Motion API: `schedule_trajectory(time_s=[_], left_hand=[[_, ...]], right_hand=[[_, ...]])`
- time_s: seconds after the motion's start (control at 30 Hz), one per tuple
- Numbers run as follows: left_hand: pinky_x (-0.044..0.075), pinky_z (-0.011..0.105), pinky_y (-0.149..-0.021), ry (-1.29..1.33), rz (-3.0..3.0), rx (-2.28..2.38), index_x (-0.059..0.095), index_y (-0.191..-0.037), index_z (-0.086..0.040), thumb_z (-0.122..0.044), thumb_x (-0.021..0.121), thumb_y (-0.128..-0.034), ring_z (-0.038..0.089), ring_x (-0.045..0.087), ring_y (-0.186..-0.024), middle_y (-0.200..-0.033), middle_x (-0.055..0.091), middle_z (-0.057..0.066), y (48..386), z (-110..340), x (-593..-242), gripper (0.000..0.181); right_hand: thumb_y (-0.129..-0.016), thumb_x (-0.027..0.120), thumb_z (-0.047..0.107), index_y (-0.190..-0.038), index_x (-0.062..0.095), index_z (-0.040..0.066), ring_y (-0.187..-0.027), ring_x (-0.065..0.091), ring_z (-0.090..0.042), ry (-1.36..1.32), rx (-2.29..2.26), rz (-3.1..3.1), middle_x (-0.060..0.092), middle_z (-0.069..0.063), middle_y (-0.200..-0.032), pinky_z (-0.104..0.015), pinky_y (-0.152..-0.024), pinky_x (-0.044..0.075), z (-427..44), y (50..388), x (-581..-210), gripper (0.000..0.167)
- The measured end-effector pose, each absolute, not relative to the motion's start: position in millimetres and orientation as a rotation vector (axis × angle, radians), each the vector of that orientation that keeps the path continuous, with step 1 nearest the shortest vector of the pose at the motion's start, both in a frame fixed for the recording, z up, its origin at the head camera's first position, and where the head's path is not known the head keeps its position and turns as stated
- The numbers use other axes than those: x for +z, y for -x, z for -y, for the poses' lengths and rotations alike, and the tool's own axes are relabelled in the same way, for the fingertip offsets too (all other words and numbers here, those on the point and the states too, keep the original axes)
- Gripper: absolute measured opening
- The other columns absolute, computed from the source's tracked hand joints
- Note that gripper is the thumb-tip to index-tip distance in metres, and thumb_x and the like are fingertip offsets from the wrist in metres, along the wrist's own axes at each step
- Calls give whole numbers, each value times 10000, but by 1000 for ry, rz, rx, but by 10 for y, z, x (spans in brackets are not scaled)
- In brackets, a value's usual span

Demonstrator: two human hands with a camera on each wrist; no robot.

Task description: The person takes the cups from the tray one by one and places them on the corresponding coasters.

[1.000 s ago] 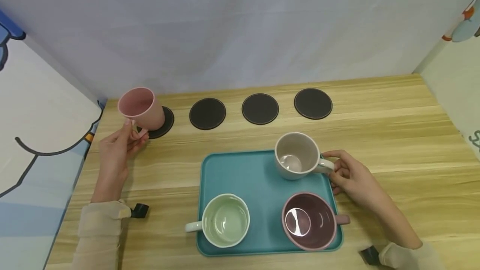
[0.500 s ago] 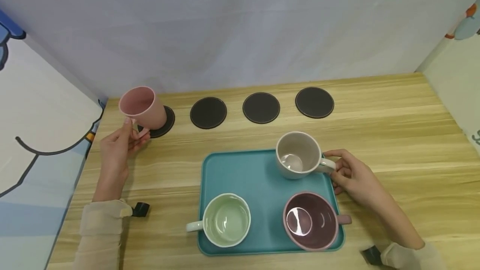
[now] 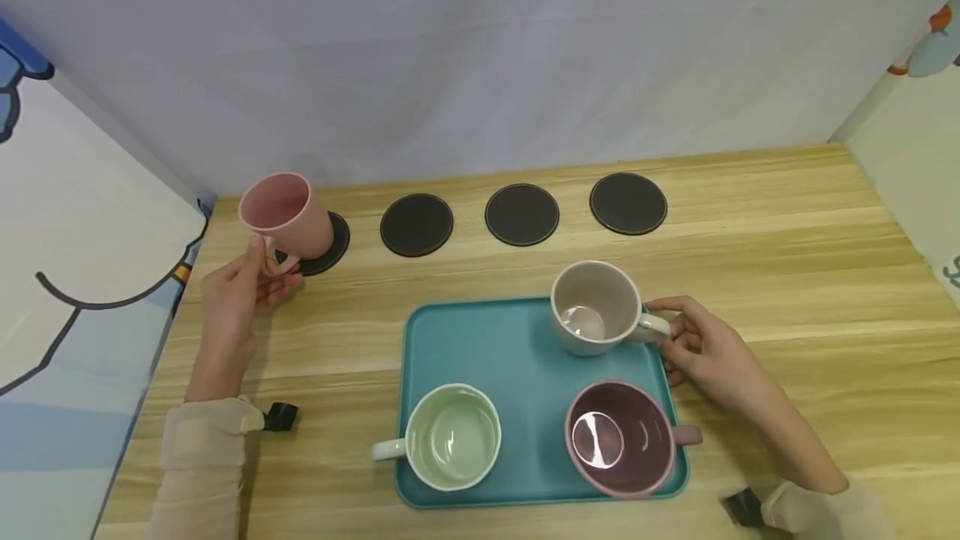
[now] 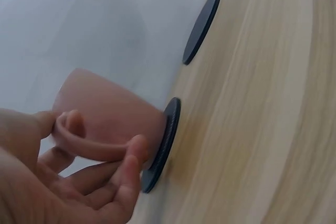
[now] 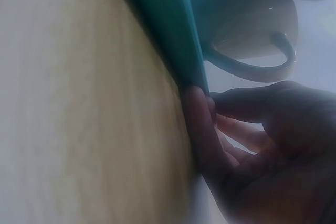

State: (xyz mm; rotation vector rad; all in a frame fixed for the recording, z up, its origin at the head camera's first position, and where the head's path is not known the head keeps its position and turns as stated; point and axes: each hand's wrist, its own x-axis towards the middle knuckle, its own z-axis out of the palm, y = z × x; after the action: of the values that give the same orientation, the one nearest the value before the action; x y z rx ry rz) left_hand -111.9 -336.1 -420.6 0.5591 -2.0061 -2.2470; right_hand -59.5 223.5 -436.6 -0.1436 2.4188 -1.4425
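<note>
At the far left, my left hand (image 3: 228, 298) grips the handle of a pink mug (image 3: 300, 227). The mug's base stands on a round black coaster (image 4: 163, 150), and the left wrist view shows thumb and fingers around the handle. My right hand (image 3: 705, 357) is at the right edge of a teal tray (image 3: 480, 357); in the right wrist view its fingertips (image 5: 197, 100) pinch the tray's rim. Close above that hand is the handle of a beige mug (image 3: 596, 307), which stands in the tray's back right corner and looks apart from the fingers.
A pale green mug (image 3: 452, 437) stands at the tray's front left, its handle over the edge. A mauve mug (image 3: 622, 440) occupies the front right. Three more coasters (image 3: 417, 225) lie in a row along the back, before a pale cloth wall (image 3: 480, 65).
Both hands and all the mugs keep their places. Only a very slight shift of the whole head view shows.
</note>
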Motion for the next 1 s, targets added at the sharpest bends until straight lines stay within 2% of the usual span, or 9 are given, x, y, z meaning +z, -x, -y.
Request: schedule_trajectory(time_s=[0.17,0.37,0.5,0.6,0.73,0.8,0.9,1.0], left_hand=[[634,208,-764,-483,2235,-2175,651,-1022,-20,-525,603,-1014,82,795,-840,-1027,780,-120,1031,3499,-4200,508],[614,177,-708,-522,2340,-2141,504,-1286,-102,-540,564,-1026,51,786,-811,-990,793,-169,896,3558,-4215,512],[606,177,-714,-491,2450,-2108,330,-1524,-28,-500,508,-1067,34,776,-829,-985,788,-188,820,3517,-4219,680],[604,176,-729,-434,2547,-2061,347,-1537,15,-469,488,-1086,23,768,-845,-993,779,-208,759,3477,-4226,676],[609,186,-773,-306,2718,-1996,493,-1431,7,-434,482,-1100,10,755,-901,-1031,759,-234,685,3427,-4228,551],[609,196,-811,-215,2830,-1974,497,-1444,12,-422,473,-1109,9,746,-950,-1077,749,-234,664,3403,-4218,549],[604,221,-873,-50,2977,-1983,505,-1447,19,-399,463,-1120,35,733,-1028,-1174,749,-147,656,3366,-4207,532],[603,257,-895,179,3100,-1991,552,-1404,-4,-352,449,-1131,91,725,-1080,-1263,730,5,654,3325,-4208,454]], right_hand=[[-1001,568,-44,-1490,452,11,-725,661,-87,147,-1447,-2392,563,-178,-980,-317,-633,645,-2215,611,-4386,506],[-1001,574,-38,-1484,452,4,-718,666,-91,157,-1447,-2386,577,-176,-971,-312,-624,640,-2177,609,-4408,500],[-995,572,-45,-1475,462,3,-712,666,-90,151,-1442,-2403,573,-181,-965,-314,-624,641,-2187,599,-4390,494],[-995,571,-42,-1477,462,5,-718,667,-91,154,-1448,-2407,570,-180,-966,-317,-627,643,-2193,596,-4368,496],[-998,573,-34,-1480,459,7,-720,665,-90,149,-1455,-2403,571,-174,-973,-316,-628,643,-2202,598,-4355,497],[-999,573,-35,-1481,459,7,-720,664,-89,143,-1456,-2402,571,-174,-974,-316,-627,642,-2212,597,-4355,497],[-999,572,-38,-1483,456,3,-721,665,-87,142,-1456,-2406,569,-175,-975,-317,-627,643,-2229,593,-4361,499],[-997,570,-40,-1484,454,1,-723,667,-89,146,-1455,-2407,568,-183,-974,-319,-629,644,-2241,589,-4370,502]])
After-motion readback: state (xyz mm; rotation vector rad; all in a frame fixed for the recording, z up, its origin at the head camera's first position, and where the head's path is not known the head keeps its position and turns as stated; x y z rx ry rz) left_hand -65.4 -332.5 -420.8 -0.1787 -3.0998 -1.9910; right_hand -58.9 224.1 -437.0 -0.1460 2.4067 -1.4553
